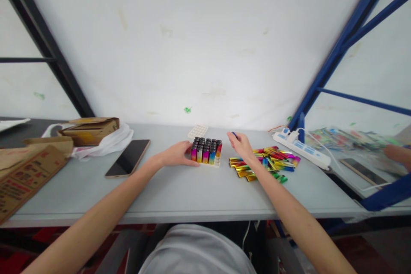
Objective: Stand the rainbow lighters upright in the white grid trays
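Note:
Several metallic-coloured lighters (205,150) with black tops stand upright in rows in a white slotted tray (217,161). My left hand (178,154) is closed around the tray's left side, thumb along the front corner and fingers behind. To the right of the tray, my right hand (240,144) is raised with its fingers pinched on a lighter, of which only a small dark blue end shows. Below and beside that hand lies a loose pile of shiny lighters (272,162) in gold, red, purple, blue and green. The tray's front right corner has bare slots.
A second white slotted tray (198,131) lies behind by the wall. To the left are a phone (128,158), a white plastic bag (117,141) and cardboard boxes (35,171). A power strip (302,149) and blue frame post (334,55) stand right; another person's hand (398,156) is beyond.

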